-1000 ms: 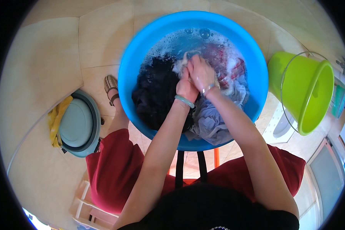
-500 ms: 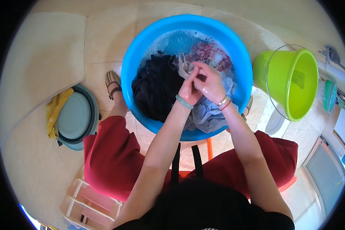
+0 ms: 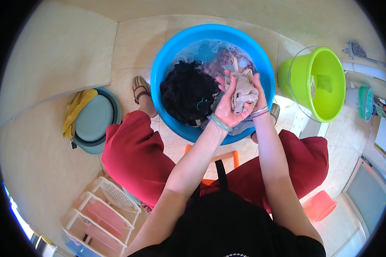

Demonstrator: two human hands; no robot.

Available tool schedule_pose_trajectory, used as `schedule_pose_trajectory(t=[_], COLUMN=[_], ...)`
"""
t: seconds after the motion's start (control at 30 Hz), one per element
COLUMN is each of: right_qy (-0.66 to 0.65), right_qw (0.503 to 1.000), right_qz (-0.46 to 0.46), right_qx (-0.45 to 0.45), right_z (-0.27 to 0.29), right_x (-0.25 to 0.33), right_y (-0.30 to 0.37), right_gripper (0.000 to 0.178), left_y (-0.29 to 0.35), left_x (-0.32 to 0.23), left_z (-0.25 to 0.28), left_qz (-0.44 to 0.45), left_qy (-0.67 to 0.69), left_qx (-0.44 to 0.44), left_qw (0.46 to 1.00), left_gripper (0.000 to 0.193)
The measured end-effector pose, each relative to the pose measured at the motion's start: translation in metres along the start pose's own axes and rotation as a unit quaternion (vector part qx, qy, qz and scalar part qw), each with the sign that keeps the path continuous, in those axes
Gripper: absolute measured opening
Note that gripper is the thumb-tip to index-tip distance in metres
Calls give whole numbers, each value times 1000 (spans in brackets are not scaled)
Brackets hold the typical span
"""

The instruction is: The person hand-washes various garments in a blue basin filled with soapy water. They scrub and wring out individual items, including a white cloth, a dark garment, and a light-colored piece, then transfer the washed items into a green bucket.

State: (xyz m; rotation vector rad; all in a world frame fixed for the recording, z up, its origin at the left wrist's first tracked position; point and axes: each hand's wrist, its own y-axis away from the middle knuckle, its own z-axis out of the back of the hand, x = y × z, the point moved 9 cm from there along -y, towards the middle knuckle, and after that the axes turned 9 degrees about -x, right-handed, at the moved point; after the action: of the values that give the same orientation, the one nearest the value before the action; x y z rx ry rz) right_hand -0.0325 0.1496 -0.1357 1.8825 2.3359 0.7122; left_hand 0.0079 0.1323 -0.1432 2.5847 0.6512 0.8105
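Note:
Between my two hands is a bunched, wet beige garment with thin straps or strips trailing off its far end. My left hand, wearing a pale green bangle at the wrist, cups it from the left with the palm partly turned up. Pressed along the other side is my right hand. Both are above a large blue basin of sudsy water. A black garment fills the basin's left half. Red checked cloth lies at the far side, and grey-blue cloth is partly hidden below my hands.
A lime-green bucket with a wire handle lies tipped at the right. On the left are a grey-green collapsed basin and a yellow cloth. A white rack stands lower left, a coral bucket lower right.
My hands have turned palms up and parted slightly, bringing the beige garment into view as a bundle. They have shifted right and nearer. The whole view has also shifted somewhat.

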Motion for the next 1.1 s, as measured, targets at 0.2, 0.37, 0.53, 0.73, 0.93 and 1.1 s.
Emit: schedule_pose_trajectory(t=[0.2,0.37,0.53,0.73,0.93,1.1], right_qy=[230,371,408,445,468,439], right_qw=[971,924,911,884,853,856], right_qz=[10,86,64,145,219,246], right_qx=[-61,24,-5,-20,-77,-118], right_z=[8,-69,-102,-113,-115,-121], right_x=[7,15,22,32,41,52], right_y=[-8,3,14,16,15,16], right_gripper=[29,54,38,28,29,38], left_y=[35,64,79,66,61,62], left_x=[-1,4,0,-11,-8,-4], left_z=[-13,-40,-73,-90,-109,-122], left_qz=[-48,-28,-18,-125,-230,-232], left_qy=[-245,-450,-653,-847,-939,-947], left_qx=[-22,-102,-113,-111,-36,-56], left_qw=[968,887,748,505,255,214], left_gripper=[35,23,26,31,28,27])
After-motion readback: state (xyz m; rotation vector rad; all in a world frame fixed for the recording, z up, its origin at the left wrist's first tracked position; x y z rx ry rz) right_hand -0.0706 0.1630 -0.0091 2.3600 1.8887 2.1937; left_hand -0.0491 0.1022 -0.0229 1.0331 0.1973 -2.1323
